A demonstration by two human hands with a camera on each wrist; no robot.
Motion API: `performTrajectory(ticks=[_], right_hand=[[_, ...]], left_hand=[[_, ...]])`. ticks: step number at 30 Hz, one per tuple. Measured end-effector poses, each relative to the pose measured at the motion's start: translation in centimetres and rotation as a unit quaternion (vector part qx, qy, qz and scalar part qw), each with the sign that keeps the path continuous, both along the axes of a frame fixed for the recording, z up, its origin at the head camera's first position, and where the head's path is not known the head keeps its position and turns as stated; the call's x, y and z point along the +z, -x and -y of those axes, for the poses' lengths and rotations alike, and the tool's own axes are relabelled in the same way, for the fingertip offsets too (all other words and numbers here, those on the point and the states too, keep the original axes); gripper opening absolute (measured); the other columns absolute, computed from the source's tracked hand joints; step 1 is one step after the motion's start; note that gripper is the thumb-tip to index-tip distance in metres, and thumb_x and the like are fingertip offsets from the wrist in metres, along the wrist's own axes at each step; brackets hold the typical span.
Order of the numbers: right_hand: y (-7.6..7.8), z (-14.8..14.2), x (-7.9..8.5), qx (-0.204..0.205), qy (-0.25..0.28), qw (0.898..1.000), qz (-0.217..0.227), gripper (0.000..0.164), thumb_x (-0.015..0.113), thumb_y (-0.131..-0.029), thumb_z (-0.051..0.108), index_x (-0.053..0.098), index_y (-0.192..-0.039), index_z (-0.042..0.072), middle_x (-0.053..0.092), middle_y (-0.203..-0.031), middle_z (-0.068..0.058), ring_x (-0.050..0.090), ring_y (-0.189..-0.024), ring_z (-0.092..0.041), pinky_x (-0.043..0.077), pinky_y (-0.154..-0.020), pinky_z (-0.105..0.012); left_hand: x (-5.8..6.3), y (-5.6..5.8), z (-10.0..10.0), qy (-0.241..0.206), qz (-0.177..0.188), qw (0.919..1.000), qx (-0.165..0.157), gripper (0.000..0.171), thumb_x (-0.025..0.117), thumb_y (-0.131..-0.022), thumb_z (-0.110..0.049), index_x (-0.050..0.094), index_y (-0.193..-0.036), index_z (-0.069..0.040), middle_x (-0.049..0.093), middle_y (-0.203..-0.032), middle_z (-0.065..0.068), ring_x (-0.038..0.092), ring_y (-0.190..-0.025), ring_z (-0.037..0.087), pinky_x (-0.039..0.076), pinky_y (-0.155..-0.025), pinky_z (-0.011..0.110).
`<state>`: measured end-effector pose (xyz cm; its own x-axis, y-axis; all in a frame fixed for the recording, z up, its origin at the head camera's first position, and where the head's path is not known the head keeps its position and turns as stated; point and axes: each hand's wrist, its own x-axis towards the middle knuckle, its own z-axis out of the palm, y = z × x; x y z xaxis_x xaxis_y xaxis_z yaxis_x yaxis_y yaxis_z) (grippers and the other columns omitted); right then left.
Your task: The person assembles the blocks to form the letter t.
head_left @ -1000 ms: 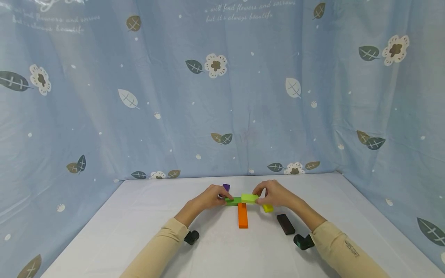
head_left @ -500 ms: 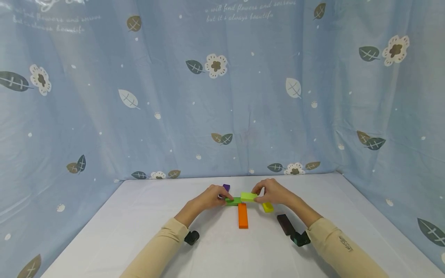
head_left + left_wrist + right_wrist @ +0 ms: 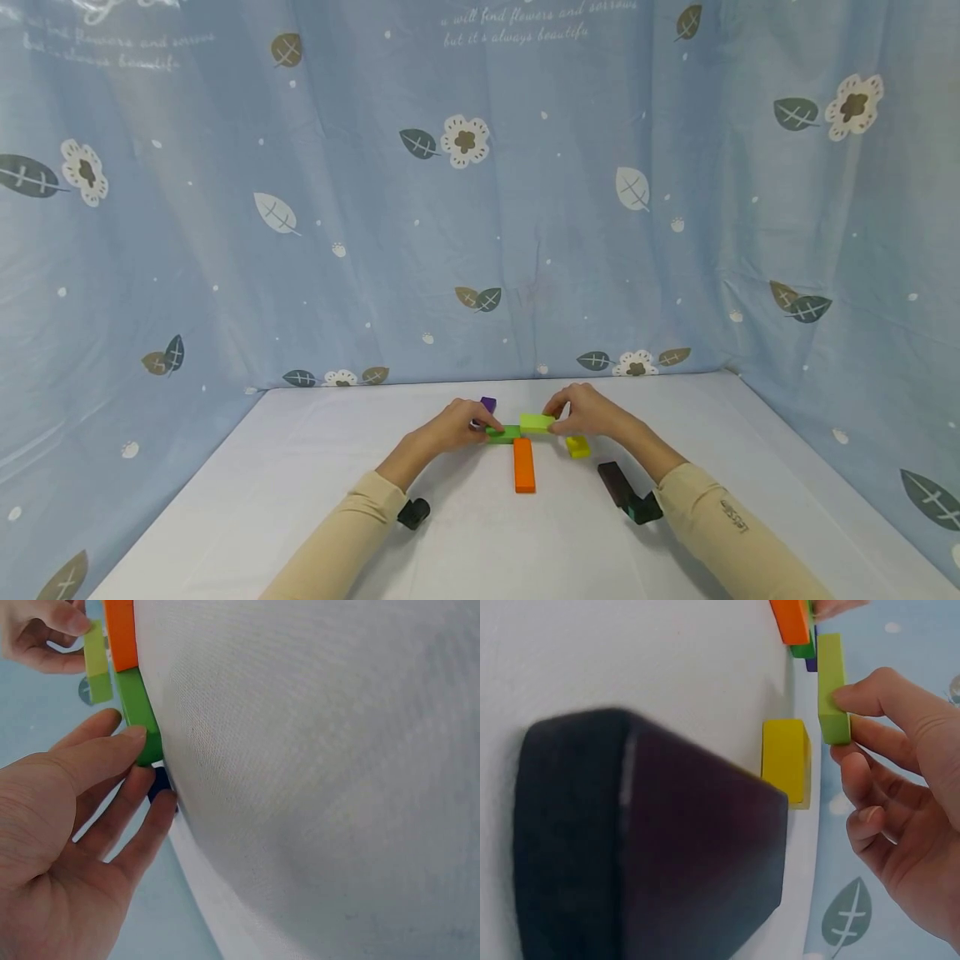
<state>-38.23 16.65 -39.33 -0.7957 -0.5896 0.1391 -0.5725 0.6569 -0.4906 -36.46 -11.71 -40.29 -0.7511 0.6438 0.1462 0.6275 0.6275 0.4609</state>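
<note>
My left hand (image 3: pixel 453 425) pinches the left end of a green block (image 3: pixel 504 434), thumb on its top, as the left wrist view shows. The green block lies crosswise on the white table at the far end of an orange block (image 3: pixel 524 467). Between thumb and fingers of my right hand (image 3: pixel 592 412) is a lime-green block (image 3: pixel 536 423). In the right wrist view this lime-green block (image 3: pixel 831 682) is held by one end, raised above table level. A purple block (image 3: pixel 489 404) sits behind my left fingers, partly hidden by them.
A yellow block (image 3: pixel 577 447) lies under and in front of my right hand. Nearer on the right is a dark brown block (image 3: pixel 614 482), large in the right wrist view. A blue patterned curtain (image 3: pixel 480 208) hangs behind the table (image 3: pixel 465 550).
My right hand has risen slightly with the lime-green block, and its forearm has shifted a little left and away. My left hand stays on the green block.
</note>
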Motion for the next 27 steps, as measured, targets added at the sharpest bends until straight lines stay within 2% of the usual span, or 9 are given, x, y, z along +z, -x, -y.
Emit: performTrajectory(ticks=[10, 19, 27], right_hand=[[-0.03, 0.02, -0.33, -0.023, -0.012, 0.999, 0.018, 0.020, 0.077, -0.083, 0.021, 0.077, -0.101, 0.013, 0.073, -0.090, 0.004, 0.061, -0.084, -0.018, 0.054, -0.072, -0.023], [-0.26, 0.12, -0.35, -0.022, -0.004, 0.999, 0.042, 0.022, 0.078, -0.083, 0.018, 0.076, -0.103, 0.010, 0.073, -0.094, -0.001, 0.060, -0.085, -0.018, 0.053, -0.071, -0.022], [-0.21, 0.05, -0.55, -0.019, -0.009, 0.999, 0.044, 0.023, 0.079, -0.082, 0.018, 0.076, -0.104, 0.010, 0.073, -0.093, 0.000, 0.060, -0.084, -0.016, 0.054, -0.071, -0.021]], left_hand=[[0.11, -0.26, 0.04, -0.004, -0.015, 0.9998, -0.014, 0.025, 0.067, -0.088, 0.004, 0.076, -0.108, -0.006, 0.072, -0.106, 0.010, 0.065, -0.098, 0.023, 0.057, -0.090, 0.037], [0.00, -0.17, 0.06, -0.005, -0.011, 0.9999, -0.010, 0.025, 0.068, -0.087, 0.004, 0.076, -0.108, -0.007, 0.072, -0.106, 0.011, 0.065, -0.098, 0.025, 0.057, -0.091, 0.037], [-0.14, -0.05, 0.05, -0.002, -0.010, 0.9999, -0.007, 0.025, 0.068, -0.087, 0.003, 0.076, -0.108, -0.008, 0.072, -0.105, 0.009, 0.065, -0.098, 0.023, 0.057, -0.090, 0.035]])
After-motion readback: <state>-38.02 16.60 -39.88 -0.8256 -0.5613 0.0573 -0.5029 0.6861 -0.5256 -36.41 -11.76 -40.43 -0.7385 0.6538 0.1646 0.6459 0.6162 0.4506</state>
